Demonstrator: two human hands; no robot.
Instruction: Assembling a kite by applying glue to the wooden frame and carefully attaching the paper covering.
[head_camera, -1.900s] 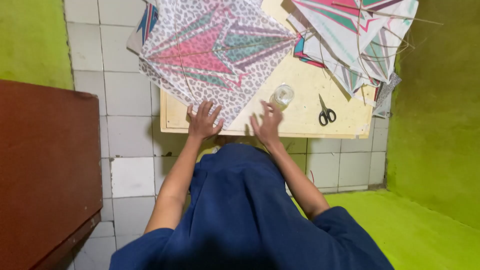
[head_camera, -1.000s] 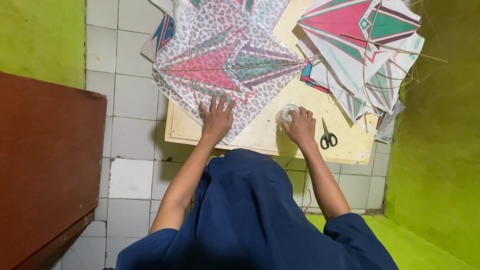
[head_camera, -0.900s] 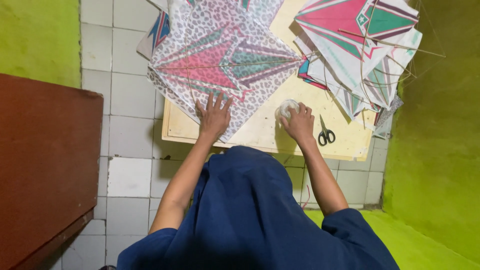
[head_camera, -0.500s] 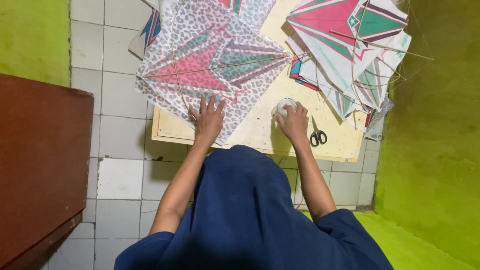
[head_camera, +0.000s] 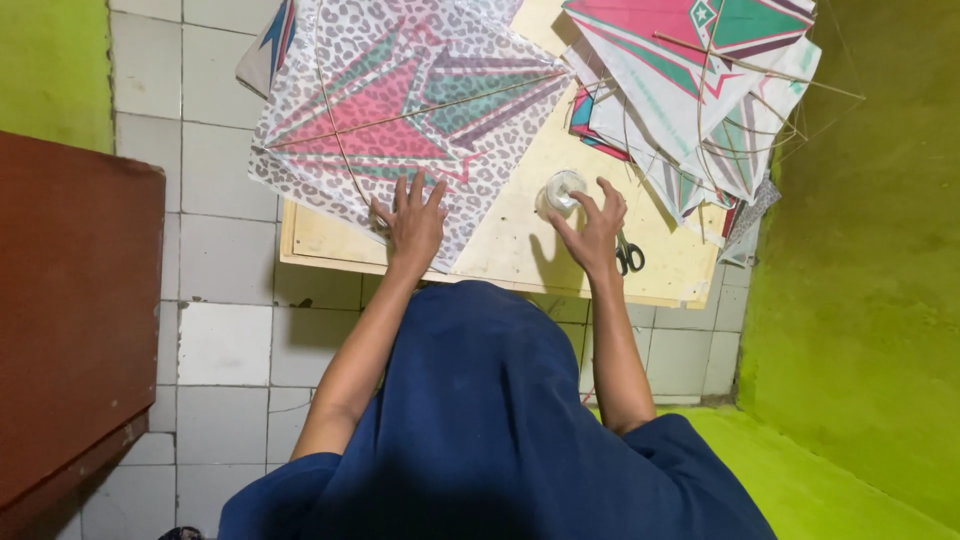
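A paper kite (head_camera: 400, 110) with a spotted border and pink and green panels lies on a low wooden board (head_camera: 520, 245), thin bamboo sticks crossing it. My left hand (head_camera: 412, 218) presses flat on the kite's near corner, fingers spread. My right hand (head_camera: 592, 225) hovers just right of a small round clear roll (head_camera: 560, 190), fingers curled and apart, touching or almost touching it. I cannot tell whether it grips the roll.
A stack of finished kites (head_camera: 700, 90) overhangs the board's far right. Black-handled scissors (head_camera: 630, 258) lie by my right wrist. A dark red-brown cabinet (head_camera: 70, 320) stands at left, a green wall (head_camera: 860, 250) at right, white floor tiles (head_camera: 225, 340) below.
My right hand reached from the board's edge to the clear roll and now sits beside it with fingers lifted. My left hand stayed on the kite, which shifted slightly.
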